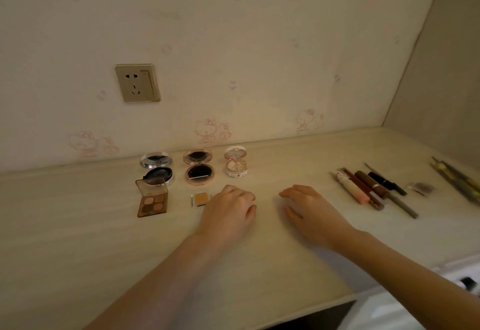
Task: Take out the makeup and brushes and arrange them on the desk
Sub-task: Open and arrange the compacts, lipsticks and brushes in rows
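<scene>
Three open round compacts [199,171], a brown four-pan palette [152,198] and a small orange pan [201,199] lie on the bench [78,239]. Slim tubes [363,187] lie further right. The left hand [228,213] sits by the orange pan with its grip loosely curled, while the right hand [309,213] has a wide, relaxed grip.

surface [104,251]: pale wood grain
wall [233,44]: cream, pink cartoon cats
eyeshadow palette [152,200]: brown, four tan pans
round compact [199,167]: rose gold, black inside

No words, brand names or numbers can be read anywhere. The wall [259,44] carries faint pink cartoon cat prints [206,130] with no legible lettering, and the pink tube [350,187] on the desk [285,264] bears a small printed figure too blurred to make out. Any marks on the socket [137,83] and compacts [199,167] are too small to tell.
</scene>
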`<act>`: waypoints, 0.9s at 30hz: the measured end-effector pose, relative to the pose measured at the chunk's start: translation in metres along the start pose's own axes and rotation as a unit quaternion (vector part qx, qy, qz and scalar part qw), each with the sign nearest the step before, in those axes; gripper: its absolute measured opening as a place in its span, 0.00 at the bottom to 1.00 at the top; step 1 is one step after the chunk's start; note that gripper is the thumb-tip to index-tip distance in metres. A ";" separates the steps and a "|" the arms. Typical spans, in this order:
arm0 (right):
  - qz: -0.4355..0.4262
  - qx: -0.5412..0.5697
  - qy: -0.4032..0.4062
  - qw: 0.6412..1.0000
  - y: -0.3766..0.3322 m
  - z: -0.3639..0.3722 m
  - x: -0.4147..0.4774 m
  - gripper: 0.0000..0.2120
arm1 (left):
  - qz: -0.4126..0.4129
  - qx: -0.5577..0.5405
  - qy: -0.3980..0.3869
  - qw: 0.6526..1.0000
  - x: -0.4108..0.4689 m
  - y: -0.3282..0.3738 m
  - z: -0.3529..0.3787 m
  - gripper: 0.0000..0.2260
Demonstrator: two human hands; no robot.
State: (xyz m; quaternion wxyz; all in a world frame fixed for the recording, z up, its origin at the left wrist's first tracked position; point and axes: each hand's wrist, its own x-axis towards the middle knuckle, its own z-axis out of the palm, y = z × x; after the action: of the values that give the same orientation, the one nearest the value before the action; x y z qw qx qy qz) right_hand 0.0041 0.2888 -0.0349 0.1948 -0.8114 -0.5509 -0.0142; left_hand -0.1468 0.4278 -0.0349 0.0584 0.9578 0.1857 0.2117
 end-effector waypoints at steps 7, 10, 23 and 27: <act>0.082 -0.025 0.044 0.995 0.069 -0.050 -0.053 0.16 | 0.080 -0.031 -0.012 0.996 0.044 0.072 0.029 0.13; 0.106 -0.040 0.072 0.991 0.100 -0.068 -0.073 0.12 | 0.111 -0.046 -0.006 0.993 0.062 0.105 0.042 0.12; 0.237 -0.065 0.099 0.964 0.215 -0.100 -0.114 0.16 | 0.229 -0.092 0.003 0.969 0.143 0.224 0.103 0.12; 0.242 -0.103 0.096 0.960 0.237 -0.097 -0.101 0.15 | 0.234 -0.049 -0.047 0.970 0.168 0.243 0.126 0.13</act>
State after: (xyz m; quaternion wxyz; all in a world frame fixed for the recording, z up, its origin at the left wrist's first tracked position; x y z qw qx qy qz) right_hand 0.1958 0.0912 -0.0401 0.1593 -0.9310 -0.3126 -0.1010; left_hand 0.1286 0.2629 -0.0377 0.0632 0.9793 -0.0577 0.1832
